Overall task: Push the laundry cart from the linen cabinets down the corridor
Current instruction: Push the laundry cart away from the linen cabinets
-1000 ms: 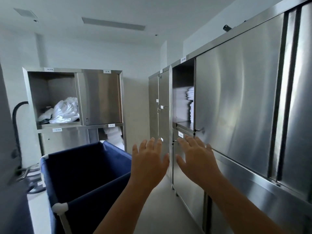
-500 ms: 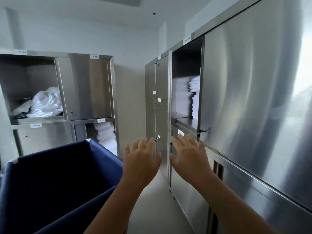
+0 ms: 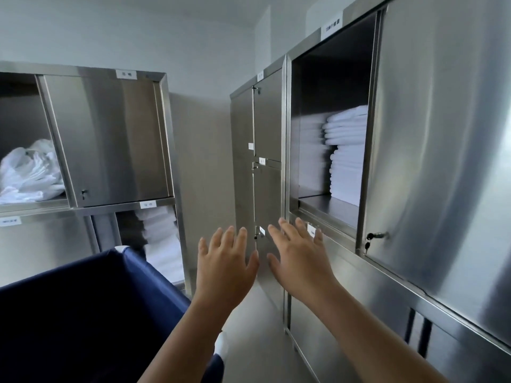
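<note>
The laundry cart (image 3: 91,305) is a deep navy fabric bin with white corner caps, filling the lower left of the head view. My left hand (image 3: 225,268) is raised in the air above the cart's right rim, fingers spread, holding nothing. My right hand (image 3: 300,258) is held up beside it, palm forward and open, in front of the steel linen cabinets (image 3: 442,134). Neither hand touches the cart or a cabinet.
Steel cabinets line the right side, one open bay holding folded white linen (image 3: 347,153). Another steel cabinet (image 3: 110,139) at the back left holds a white plastic bag (image 3: 30,172) and stacked towels (image 3: 163,244). A narrow strip of floor (image 3: 249,327) runs between cart and cabinets.
The view has moved forward and to the right, bringing the cabinets closer and the cart lower left. Both hands stay raised and open in the same pose.
</note>
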The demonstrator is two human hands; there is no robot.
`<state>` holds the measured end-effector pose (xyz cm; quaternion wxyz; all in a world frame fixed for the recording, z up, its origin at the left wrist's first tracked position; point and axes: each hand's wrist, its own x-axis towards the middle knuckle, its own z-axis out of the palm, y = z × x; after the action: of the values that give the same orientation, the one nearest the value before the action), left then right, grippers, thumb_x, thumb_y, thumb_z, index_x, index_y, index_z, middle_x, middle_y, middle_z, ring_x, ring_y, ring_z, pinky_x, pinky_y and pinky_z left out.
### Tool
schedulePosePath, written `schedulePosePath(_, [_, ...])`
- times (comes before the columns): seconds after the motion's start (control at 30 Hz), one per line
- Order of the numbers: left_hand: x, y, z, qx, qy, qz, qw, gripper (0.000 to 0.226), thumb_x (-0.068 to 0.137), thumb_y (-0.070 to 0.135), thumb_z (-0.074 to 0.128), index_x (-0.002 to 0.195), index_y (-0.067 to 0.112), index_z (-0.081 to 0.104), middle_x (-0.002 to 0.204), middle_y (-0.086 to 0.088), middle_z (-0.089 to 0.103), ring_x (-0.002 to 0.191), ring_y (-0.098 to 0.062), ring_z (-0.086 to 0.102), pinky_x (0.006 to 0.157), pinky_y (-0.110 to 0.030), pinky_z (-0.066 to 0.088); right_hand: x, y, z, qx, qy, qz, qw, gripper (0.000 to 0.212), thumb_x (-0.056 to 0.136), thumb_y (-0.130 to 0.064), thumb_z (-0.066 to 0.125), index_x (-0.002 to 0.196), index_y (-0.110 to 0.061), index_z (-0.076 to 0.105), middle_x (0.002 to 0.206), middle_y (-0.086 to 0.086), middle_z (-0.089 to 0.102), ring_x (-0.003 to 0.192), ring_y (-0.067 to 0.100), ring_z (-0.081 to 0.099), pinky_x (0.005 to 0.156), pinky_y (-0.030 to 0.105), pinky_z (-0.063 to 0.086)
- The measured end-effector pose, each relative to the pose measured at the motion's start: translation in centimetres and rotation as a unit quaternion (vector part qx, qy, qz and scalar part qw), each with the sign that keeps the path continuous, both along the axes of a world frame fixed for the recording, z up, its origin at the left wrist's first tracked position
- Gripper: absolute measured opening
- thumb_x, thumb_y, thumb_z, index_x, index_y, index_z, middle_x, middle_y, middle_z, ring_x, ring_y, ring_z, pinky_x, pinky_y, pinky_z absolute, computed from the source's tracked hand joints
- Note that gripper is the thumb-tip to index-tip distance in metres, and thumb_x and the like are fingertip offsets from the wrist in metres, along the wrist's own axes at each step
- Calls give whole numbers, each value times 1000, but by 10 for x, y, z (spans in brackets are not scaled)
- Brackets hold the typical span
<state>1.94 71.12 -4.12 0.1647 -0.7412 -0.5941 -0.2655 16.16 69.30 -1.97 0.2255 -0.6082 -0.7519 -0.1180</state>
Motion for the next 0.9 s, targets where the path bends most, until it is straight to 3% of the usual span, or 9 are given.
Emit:
schedulePosePath(0.2, [12, 96, -14, -13, 2, 19, 1000, 55, 91, 46, 31, 139, 20, 30, 145, 0, 37, 136, -21, 27, 110, -46, 20, 15, 99, -15, -6, 2, -9, 1000, 55, 96, -33, 39, 145, -21, 17, 156, 3, 12, 143, 29, 2, 112, 52, 5])
schedulePosePath(0.57, [65, 281, -19, -12, -31, 88, 996, 51, 91, 40, 40, 136, 16, 37, 142, -5, 41, 134, -25, 31, 108, -47, 23, 56, 309, -26, 0, -45, 64, 997, 55, 95, -30, 40, 144, -20, 18, 155, 5, 15, 142, 30, 5, 110, 55, 10])
schedulePosePath(0.9, [23, 411, -43, -28, -40, 168, 985, 52, 92, 39, 39, 137, 15, 34, 145, -5, 37, 135, -24, 28, 107, -44, 18, 13, 463, -54, -37, -53, 138, 988, 55, 95, -31, 38, 145, -21, 16, 156, 4, 13, 142, 29, 4, 111, 55, 9])
